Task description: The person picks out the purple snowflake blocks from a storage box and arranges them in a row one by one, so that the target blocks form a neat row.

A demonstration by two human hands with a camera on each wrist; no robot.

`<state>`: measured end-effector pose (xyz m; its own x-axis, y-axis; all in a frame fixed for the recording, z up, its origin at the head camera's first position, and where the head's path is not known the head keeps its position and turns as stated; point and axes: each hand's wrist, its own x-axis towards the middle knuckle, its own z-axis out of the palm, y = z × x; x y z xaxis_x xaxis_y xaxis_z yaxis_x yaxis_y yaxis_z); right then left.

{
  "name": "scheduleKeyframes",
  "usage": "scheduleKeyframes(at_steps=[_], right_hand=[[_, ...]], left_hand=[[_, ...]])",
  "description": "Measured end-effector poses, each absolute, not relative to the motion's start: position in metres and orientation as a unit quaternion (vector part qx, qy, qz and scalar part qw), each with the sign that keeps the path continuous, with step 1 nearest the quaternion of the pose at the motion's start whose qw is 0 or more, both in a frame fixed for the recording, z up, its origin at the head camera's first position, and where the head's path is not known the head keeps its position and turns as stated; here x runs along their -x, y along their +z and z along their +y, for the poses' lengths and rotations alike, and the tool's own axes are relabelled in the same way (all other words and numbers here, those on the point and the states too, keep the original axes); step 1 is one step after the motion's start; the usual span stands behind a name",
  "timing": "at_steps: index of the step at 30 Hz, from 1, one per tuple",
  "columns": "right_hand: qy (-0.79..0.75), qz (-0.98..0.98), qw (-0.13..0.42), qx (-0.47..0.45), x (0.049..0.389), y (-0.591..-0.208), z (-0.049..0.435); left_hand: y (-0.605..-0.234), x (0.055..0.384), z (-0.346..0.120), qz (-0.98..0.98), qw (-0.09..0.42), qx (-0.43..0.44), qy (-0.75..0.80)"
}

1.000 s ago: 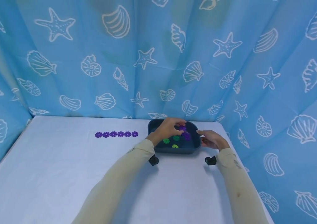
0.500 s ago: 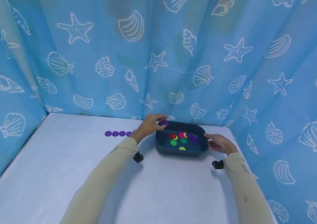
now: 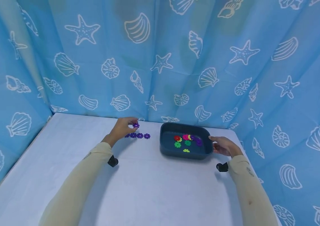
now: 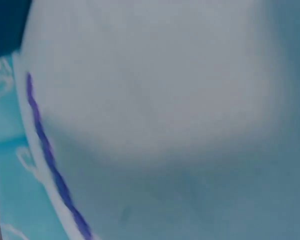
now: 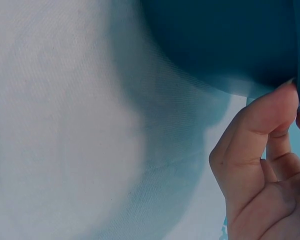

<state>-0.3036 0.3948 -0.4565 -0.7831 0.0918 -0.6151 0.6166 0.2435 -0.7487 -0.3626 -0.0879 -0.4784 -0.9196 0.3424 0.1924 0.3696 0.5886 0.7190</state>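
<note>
My left hand (image 3: 120,128) pinches a purple flower-shaped disc (image 3: 136,125) between thumb and fingers, just above a row of matching purple discs (image 3: 140,135) on the table. Part of that row is hidden behind the hand. In the left wrist view the row of discs (image 4: 50,155) appears as a thin slanting line, with one fingertip at the left edge. At the right end of a dark blue plastic tub (image 3: 182,154), my right hand (image 3: 224,146) grips the rim. The right wrist view shows the thumb and fingers (image 5: 255,125) on either side of the tub wall (image 5: 225,45).
Inside the tub lie several flower discs: a red one (image 3: 177,138), green ones (image 3: 178,144), yellow, pink and purple ones. A white cloth covers the table (image 3: 160,188). Blue shell-patterned curtains (image 3: 160,47) hang behind and at both sides.
My left hand has come out of the tub with a purple disc and moved left to over the row. My right hand has stayed on the tub's rim. The head view has shifted slightly left.
</note>
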Motion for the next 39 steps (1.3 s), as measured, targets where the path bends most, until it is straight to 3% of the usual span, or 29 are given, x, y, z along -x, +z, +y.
scheduleKeyframes(at_steps=[16, 23, 39], right_hand=[[-0.566, 0.757, 0.233, -0.229, 0.302, -0.454, 0.402], [-0.564, 0.758, 0.235, -0.228, 0.3, -0.453, 0.406], [-0.571, 0.752, 0.237, -0.226, 0.303, -0.457, 0.395]], left_hand=[[-0.496, 0.342, -0.181, -0.931, 0.0, 0.089, -0.354], [-0.501, 0.338, -0.189, -0.934, -0.024, 0.062, -0.352], [-0.499, 0.334, -0.195, -0.947, -0.02, 0.073, -0.311]])
